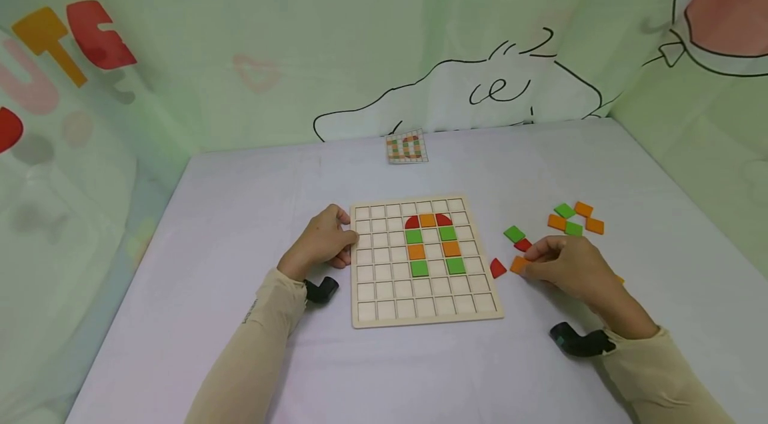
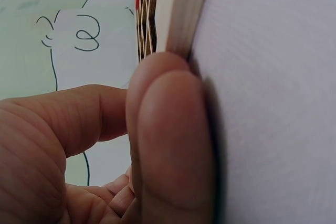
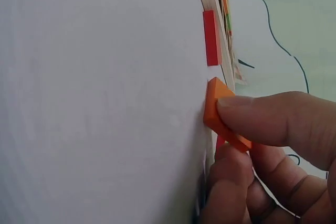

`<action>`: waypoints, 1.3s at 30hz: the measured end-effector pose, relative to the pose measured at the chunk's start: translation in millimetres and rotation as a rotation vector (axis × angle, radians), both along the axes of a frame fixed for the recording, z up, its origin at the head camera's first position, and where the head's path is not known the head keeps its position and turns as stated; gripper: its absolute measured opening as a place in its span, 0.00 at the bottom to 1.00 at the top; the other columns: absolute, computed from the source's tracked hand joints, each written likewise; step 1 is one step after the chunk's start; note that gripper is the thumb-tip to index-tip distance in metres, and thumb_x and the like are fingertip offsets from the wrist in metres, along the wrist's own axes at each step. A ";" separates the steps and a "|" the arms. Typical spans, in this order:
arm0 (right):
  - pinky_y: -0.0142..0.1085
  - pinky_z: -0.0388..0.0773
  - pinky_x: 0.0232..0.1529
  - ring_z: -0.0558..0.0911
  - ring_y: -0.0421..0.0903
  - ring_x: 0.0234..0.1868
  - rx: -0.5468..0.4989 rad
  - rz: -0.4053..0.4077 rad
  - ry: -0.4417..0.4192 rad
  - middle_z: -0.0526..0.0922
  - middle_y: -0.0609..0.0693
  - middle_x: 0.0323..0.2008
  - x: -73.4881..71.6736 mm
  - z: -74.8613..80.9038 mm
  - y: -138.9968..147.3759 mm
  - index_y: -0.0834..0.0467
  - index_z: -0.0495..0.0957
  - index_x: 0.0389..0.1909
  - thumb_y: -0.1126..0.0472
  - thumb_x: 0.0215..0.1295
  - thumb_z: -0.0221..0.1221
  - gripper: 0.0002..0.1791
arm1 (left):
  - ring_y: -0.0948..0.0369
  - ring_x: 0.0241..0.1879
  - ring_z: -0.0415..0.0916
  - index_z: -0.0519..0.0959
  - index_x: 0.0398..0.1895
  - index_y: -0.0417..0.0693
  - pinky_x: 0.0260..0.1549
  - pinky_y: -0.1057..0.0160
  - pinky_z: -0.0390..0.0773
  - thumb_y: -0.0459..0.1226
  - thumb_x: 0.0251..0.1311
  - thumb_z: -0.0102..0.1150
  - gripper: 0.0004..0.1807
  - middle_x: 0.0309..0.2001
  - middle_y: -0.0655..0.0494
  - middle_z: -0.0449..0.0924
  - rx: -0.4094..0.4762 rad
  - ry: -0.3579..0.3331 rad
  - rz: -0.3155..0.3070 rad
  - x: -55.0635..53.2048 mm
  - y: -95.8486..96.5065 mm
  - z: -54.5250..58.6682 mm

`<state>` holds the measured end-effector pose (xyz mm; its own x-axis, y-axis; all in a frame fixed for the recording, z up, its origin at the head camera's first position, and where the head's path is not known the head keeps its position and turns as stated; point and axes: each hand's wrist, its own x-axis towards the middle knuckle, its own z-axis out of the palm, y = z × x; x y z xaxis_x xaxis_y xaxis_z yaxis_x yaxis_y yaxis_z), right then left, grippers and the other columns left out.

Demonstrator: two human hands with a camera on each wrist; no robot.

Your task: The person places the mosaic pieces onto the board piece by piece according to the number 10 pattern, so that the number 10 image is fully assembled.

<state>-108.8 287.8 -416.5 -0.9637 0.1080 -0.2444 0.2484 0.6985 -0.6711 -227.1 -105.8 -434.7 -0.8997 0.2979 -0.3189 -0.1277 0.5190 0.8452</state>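
A wooden grid board (image 1: pixel 378 309) lies on the table with red quarter-circles, orange squares and green squares set in an arch on it. My left hand (image 1: pixel 321 241) is at its left edge with bent fingers; in the left wrist view, fingertips (image 2: pixel 173 124) touch the board's side. To the right of the board, my right hand (image 1: pixel 570 271) pinches an orange square tile (image 3: pixel 214 100) between thumb and fingers, tilted just at the tabletop. One red quarter-circle tile (image 1: pixel 497 269) lies between that tile and the board. Another red tile (image 1: pixel 523 245) sits just beyond the fingers.
A small pattern card (image 1: pixel 407 148) lies near the back of the white table. Loose green tiles (image 1: pixel 514 234) and orange tiles (image 1: pixel 595 225) are scattered at the right, one partly hidden behind my right hand. A printed cloth (image 1: pixel 270 44) hangs behind the table.
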 end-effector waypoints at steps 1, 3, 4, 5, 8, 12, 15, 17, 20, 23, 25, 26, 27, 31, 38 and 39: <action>0.31 0.78 0.27 0.77 0.47 0.34 -0.007 0.002 0.003 0.84 0.51 0.35 -0.2 0.2 -0.7 0.63 0.83 0.44 0.59 0.60 0.72 0.15 | 0.58 0.16 0.81 0.67 0.56 0.39 0.18 0.62 0.86 0.32 0.69 0.59 0.17 0.27 0.44 0.80 0.000 0.002 -0.001 -0.2 -0.3 -0.2; 0.31 0.77 0.27 0.77 0.46 0.34 -0.026 0.008 0.012 0.83 0.51 0.35 -0.6 0.6 -1.4 0.64 0.82 0.44 0.61 0.61 0.71 0.14 | 0.58 0.16 0.81 0.67 0.56 0.39 0.18 0.62 0.86 0.32 0.69 0.59 0.17 0.27 0.44 0.80 0.000 0.003 -0.001 -0.5 -0.8 -0.3; 0.31 0.77 0.27 0.77 0.45 0.34 -0.034 0.011 0.015 0.82 0.51 0.35 -1.0 0.8 -1.9 0.64 0.82 0.44 0.61 0.62 0.70 0.14 | 0.58 0.16 0.81 0.67 0.56 0.39 0.18 0.62 0.86 0.31 0.69 0.59 0.17 0.26 0.44 0.80 0.000 0.003 -0.001 -0.6 -1.1 -0.1; 0.31 0.78 0.28 0.77 0.44 0.33 -0.047 0.012 0.016 0.82 0.50 0.34 -1.5 1.1 -2.4 0.64 0.82 0.45 0.61 0.62 0.70 0.14 | 0.58 0.16 0.81 0.67 0.56 0.39 0.18 0.62 0.86 0.31 0.69 0.59 0.17 0.26 0.44 0.80 0.000 0.003 -0.001 -0.7 -1.3 0.0; 0.31 0.81 0.30 0.80 0.43 0.33 -0.126 0.012 0.011 0.84 0.49 0.35 -3.3 1.8 -4.8 0.65 0.82 0.47 0.60 0.65 0.69 0.15 | 0.58 0.16 0.80 0.67 0.56 0.39 0.18 0.62 0.86 0.31 0.68 0.59 0.17 0.26 0.44 0.80 0.002 0.001 0.001 -0.5 -1.6 1.6; 0.33 0.88 0.37 0.87 0.43 0.34 -0.313 0.017 -0.016 0.85 0.51 0.38 -6.9 3.6 -13.8 0.70 0.80 0.51 0.63 0.67 0.68 0.18 | 0.58 0.17 0.81 0.67 0.56 0.39 0.18 0.62 0.86 0.31 0.68 0.59 0.17 0.27 0.44 0.80 0.002 0.006 0.000 0.0 -2.2 3.9; 0.36 0.90 0.37 0.89 0.45 0.34 -0.396 0.035 -0.025 0.84 0.54 0.41 -9.7 5.9 -25.6 0.73 0.79 0.52 0.66 0.67 0.66 0.18 | 0.58 0.17 0.81 0.67 0.56 0.39 0.18 0.62 0.86 0.31 0.68 0.59 0.17 0.27 0.44 0.80 0.000 0.008 0.003 0.0 -2.7 4.6; 0.36 0.90 0.37 0.88 0.46 0.33 -0.407 0.050 -0.027 0.84 0.56 0.42 -11.3 7.4 -35.3 0.73 0.79 0.51 0.67 0.66 0.65 0.16 | 0.58 0.17 0.81 0.67 0.56 0.39 0.18 0.62 0.86 0.31 0.68 0.59 0.18 0.28 0.44 0.80 -0.002 0.006 0.006 -0.1 -2.7 4.5; 0.36 0.89 0.36 0.86 0.47 0.32 -0.402 0.078 -0.028 0.83 0.57 0.41 -13.5 8.7 -50.8 0.71 0.81 0.49 0.68 0.66 0.64 0.14 | 0.58 0.17 0.81 0.67 0.56 0.39 0.18 0.62 0.86 0.31 0.68 0.59 0.18 0.27 0.44 0.80 -0.002 0.005 0.007 0.5 -2.5 5.0; 0.36 0.89 0.35 0.84 0.47 0.31 -0.421 0.096 -0.043 0.84 0.56 0.38 -14.7 9.0 -65.3 0.69 0.81 0.46 0.67 0.67 0.64 0.11 | 0.59 0.16 0.80 0.67 0.57 0.38 0.18 0.63 0.86 0.31 0.69 0.59 0.18 0.26 0.44 0.80 -0.001 0.002 0.006 1.4 -2.0 5.5; 0.36 0.88 0.34 0.83 0.47 0.30 -0.429 0.109 -0.048 0.84 0.56 0.36 -14.6 8.4 -73.9 0.69 0.82 0.45 0.67 0.67 0.63 0.09 | 0.59 0.16 0.80 0.67 0.57 0.38 0.17 0.63 0.85 0.31 0.69 0.59 0.18 0.25 0.45 0.80 0.000 -0.002 0.008 1.9 -1.4 6.1; 0.35 0.88 0.33 0.83 0.47 0.30 -0.435 0.110 -0.055 0.83 0.56 0.36 -14.2 8.2 -77.7 0.68 0.82 0.44 0.67 0.67 0.64 0.09 | 0.59 0.16 0.80 0.67 0.57 0.38 0.17 0.63 0.85 0.31 0.69 0.59 0.18 0.25 0.45 0.80 0.000 -0.003 0.009 2.0 -1.1 6.3; 0.35 0.88 0.32 0.84 0.47 0.29 -0.433 0.111 -0.058 0.83 0.55 0.36 -13.5 7.9 -81.4 0.68 0.82 0.44 0.67 0.67 0.64 0.09 | 0.59 0.16 0.80 0.67 0.57 0.38 0.17 0.63 0.85 0.31 0.69 0.59 0.18 0.25 0.45 0.80 -0.001 -0.002 0.010 2.0 -0.7 6.2; 0.35 0.87 0.29 0.85 0.48 0.28 -0.405 0.122 -0.066 0.83 0.55 0.33 -10.3 5.9 -92.5 0.67 0.83 0.42 0.67 0.67 0.64 0.07 | 0.59 0.16 0.80 0.67 0.57 0.38 0.17 0.63 0.85 0.31 0.68 0.59 0.18 0.26 0.44 0.80 -0.001 -0.010 0.015 1.9 0.5 5.2; 0.35 0.87 0.29 0.84 0.47 0.28 -0.370 0.141 -0.059 0.85 0.53 0.29 -6.8 1.6 -99.9 0.67 0.84 0.39 0.68 0.66 0.66 0.05 | 0.58 0.16 0.80 0.67 0.57 0.39 0.16 0.63 0.84 0.31 0.68 0.59 0.18 0.27 0.43 0.80 -0.002 -0.016 0.025 2.1 0.9 3.5; 0.35 0.87 0.29 0.84 0.47 0.28 -0.367 0.142 -0.060 0.85 0.52 0.29 -6.4 1.4 -100.2 0.67 0.84 0.39 0.68 0.66 0.66 0.05 | 0.58 0.16 0.80 0.67 0.57 0.39 0.16 0.64 0.84 0.31 0.68 0.59 0.18 0.27 0.43 0.80 0.000 -0.015 0.024 2.2 0.9 3.5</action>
